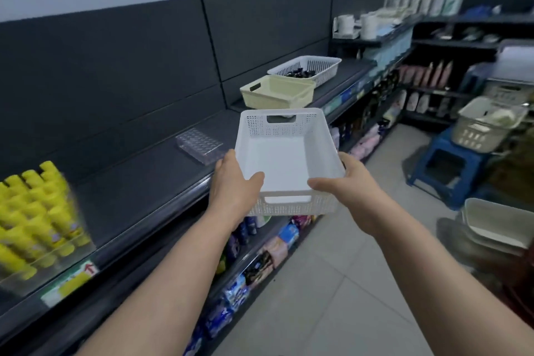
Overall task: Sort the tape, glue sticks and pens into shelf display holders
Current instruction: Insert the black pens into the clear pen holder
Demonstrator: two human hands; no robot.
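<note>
The white basket [284, 159] is hanging empty just beside the shelf [144, 182], with the left hand [234, 185] and right hand [351, 185] gripping its near corners and the fingers [228, 159] wrapping its sides. It is looking light and stiff.

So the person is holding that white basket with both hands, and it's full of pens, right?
Not quite. The left hand and right hand do hold the white basket, but the head view shows it empty, with nothing inside.

Blue stool [436, 143], white mugs [345, 24]
</note>
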